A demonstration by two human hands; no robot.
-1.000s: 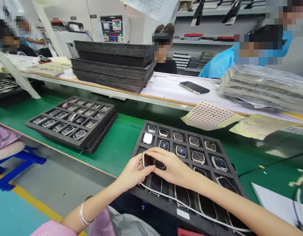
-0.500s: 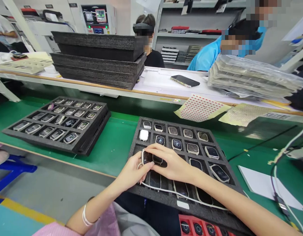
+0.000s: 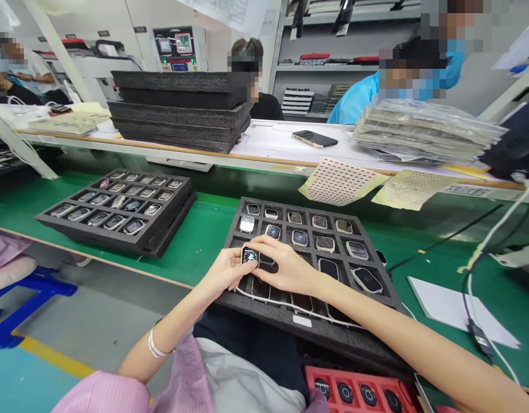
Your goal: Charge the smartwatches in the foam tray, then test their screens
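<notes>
A smartwatch case (image 3: 249,257) without a strap is pinched between both hands, its screen lit with white marks on black. My left hand (image 3: 223,268) grips its left side, fingers closed. My right hand (image 3: 285,265) holds the right side with thumb and fingers. Both hands hover over the near left part of a black foam tray (image 3: 316,322), whose compartments hold watch cases such as a grey-screened one (image 3: 299,237). A white cable (image 3: 281,303) runs from near my left hand across the tray's front; whether it meets the watch is hidden.
Left on the green bench (image 3: 212,229) lies another foam tray of watches (image 3: 144,244). Above, a shelf carries stacked black foam (image 3: 173,129), a phone (image 3: 314,139) and plastic-wrapped trays (image 3: 419,129). White paper (image 3: 457,310) and cables lie right. A red tray (image 3: 337,378) is below; co-workers sit beyond.
The watch screen has gone from dark to lit. My view has shifted a little, and both hands with the watch appear slightly higher in it. The grip stays the same.
</notes>
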